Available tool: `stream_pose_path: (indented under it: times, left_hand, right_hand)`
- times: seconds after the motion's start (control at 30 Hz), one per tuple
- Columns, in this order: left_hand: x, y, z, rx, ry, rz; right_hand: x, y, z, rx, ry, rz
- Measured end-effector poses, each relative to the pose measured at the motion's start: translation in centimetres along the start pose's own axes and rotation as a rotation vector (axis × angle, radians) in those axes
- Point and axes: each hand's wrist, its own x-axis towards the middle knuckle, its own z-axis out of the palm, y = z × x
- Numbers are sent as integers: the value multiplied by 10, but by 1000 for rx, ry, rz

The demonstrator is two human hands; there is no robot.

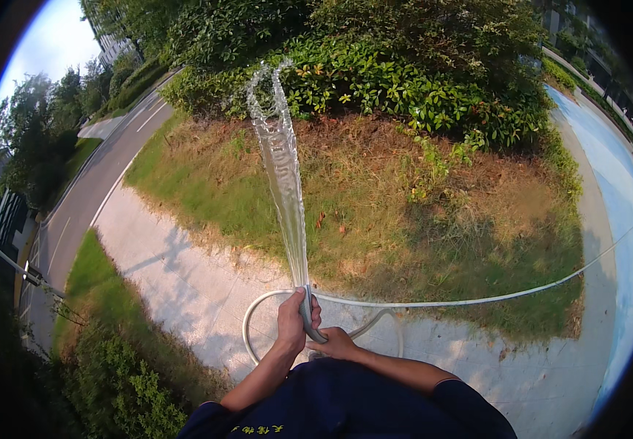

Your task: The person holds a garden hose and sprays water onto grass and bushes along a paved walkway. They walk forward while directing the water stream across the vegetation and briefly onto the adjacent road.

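Observation:
My left hand (294, 321) grips a pale flexible hose (306, 315) near its open end, with the thumb up by the outlet. Just below and to the right, my right hand (334, 343) is closed around the same hose where it bends. A flat, wide stream of water (283, 181) leaves the end and shoots forward over the grass. Its far end breaks up in front of the green leafy shrubs (371, 82). The rest of the hose loops on the paving around my feet, then runs off to the right across the grass edge.
A pale paved path (184, 274) lies under me, bordering a patch of dry grass (360, 219). To the left are a road (102, 159) and a low bush (124, 378). A blue-painted lane (607, 159) curves along the right.

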Motion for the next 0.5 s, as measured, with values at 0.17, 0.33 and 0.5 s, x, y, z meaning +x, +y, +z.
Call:
stream_pose_path:
  times: [0.17, 0.33, 0.5]
  left_hand:
    - [5, 8, -12, 11, -18, 1]
    - [3, 6, -41, -146, -15, 9]
    - [-6, 1, -61, -303, 16, 65]
  right_hand:
    - [14, -3, 2, -54, 73, -40]
    - [22, -11, 5, -27, -44, 65]
    - [33, 4, 17, -168, -49, 0]
